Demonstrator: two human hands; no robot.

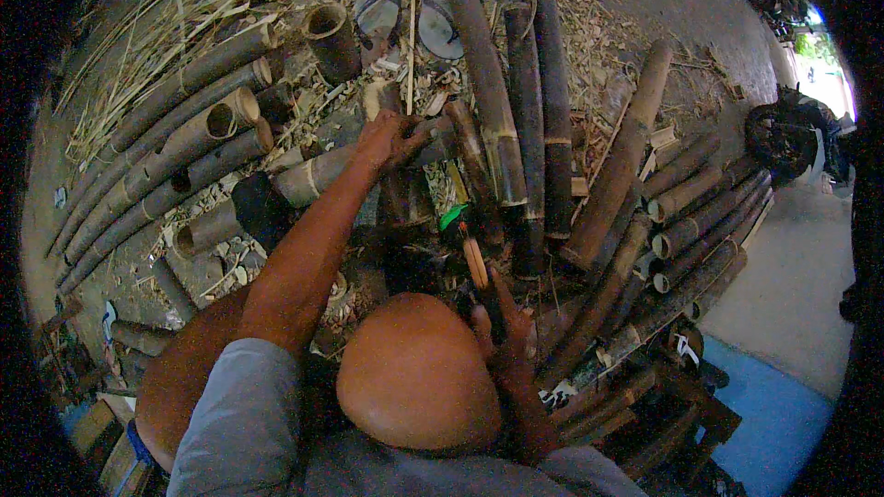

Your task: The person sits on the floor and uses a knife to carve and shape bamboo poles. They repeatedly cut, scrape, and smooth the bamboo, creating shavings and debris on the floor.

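My left hand (387, 141) reaches out and lies over a short dark bamboo piece (405, 195), its fingers bent round it. The pale upper end of that piece shows beyond the hand. Nearer and to the right, my right hand (506, 317) is closed round a tool with an orange-brown wooden part (475, 262) and a bright green patch (452, 215) near its far end. The tool's kind is too dim to make out. A jointed bamboo pole (318, 175) lies crosswise beside my left forearm.
Bamboo poles (157, 166) are stacked at the left, with more bamboo poles (695, 212) at the right. A short bamboo tube (331, 41) stands near a pair of sandals (378, 14). Shavings and long split strips (198, 14) litter the floor. A wheel (778, 143) stands far right.
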